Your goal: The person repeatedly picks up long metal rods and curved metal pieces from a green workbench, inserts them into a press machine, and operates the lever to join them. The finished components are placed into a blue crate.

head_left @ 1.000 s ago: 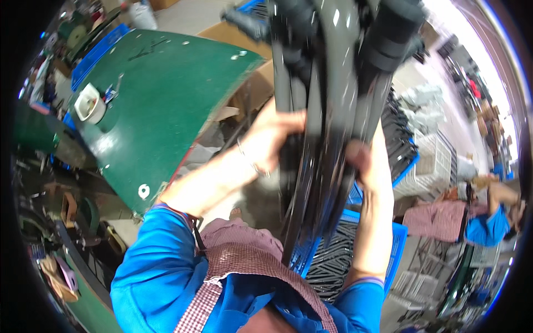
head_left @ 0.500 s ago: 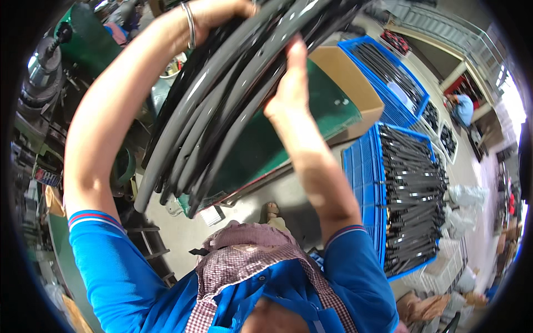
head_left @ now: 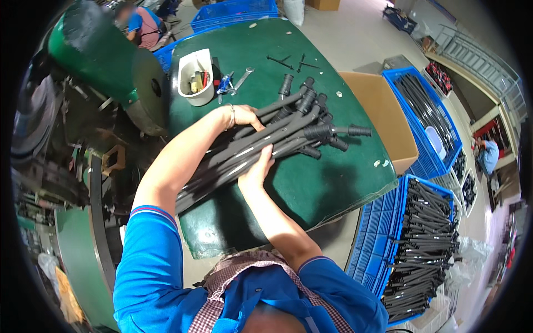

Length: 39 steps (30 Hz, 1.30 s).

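A bundle of dark tubes with ribbed black end pieces lies slantwise low over the green table; whether its underside rests there I cannot tell. My left hand grips it from the far side, fingertips hidden. From the near side my right hand holds the same bundle, thumb along the tubes. The ribbed ends fan out to the right, and the plain lengths run back toward the table's near left edge. Wrenches and a white bin of small tools are beyond my left hand.
Two thin black parts lie toward the table's far side. Right of the table stand a cardboard box and blue crates full of black tubes. A green machine is at the left. Other people sit farther off.
The bundle has come down from high in front of me to over the tabletop, both hands still on it. My view has shifted, and the ribbed tube ends now show.
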Available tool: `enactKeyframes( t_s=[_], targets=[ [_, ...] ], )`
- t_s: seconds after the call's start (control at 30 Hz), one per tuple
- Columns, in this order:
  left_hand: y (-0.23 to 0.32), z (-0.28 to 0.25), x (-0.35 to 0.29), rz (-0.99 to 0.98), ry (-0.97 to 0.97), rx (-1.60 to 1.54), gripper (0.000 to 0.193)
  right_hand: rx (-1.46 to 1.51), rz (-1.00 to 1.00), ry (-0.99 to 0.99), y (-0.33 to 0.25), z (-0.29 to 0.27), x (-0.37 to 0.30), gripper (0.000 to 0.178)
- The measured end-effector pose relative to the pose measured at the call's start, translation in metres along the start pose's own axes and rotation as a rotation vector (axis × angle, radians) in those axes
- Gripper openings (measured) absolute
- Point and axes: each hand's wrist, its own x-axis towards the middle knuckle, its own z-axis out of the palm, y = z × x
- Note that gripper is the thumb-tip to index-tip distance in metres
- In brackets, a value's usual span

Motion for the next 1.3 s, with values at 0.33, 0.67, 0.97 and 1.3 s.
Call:
enactKeyframes(
  t_s=[0.33,0.67,0.97,1.3],
  targets=[
    [-0.017,-0.081,0.071,0.133,0.122,0.383,0.075,-0.866,0.433,0.084,0.008,0.043,0.051,0.107],
    [-0.074,-0.102,0.075,0.327,0.403,0.387,0.07,-0.58,0.441,-0.011,0.042,0.032,0.061,0.088],
    [-0.098,0.03,-0.05,0.73,0.901,0.483,0.038,-0.971,0.503,-0.226,-0.002,0.009,0.057,0.063],
    [-0.2,0.1,-0.11,0.399,1.157,0.861,0.039,-1.784,-0.295,-0.548,-0.057,-0.002,0.015,0.023]
  ],
)
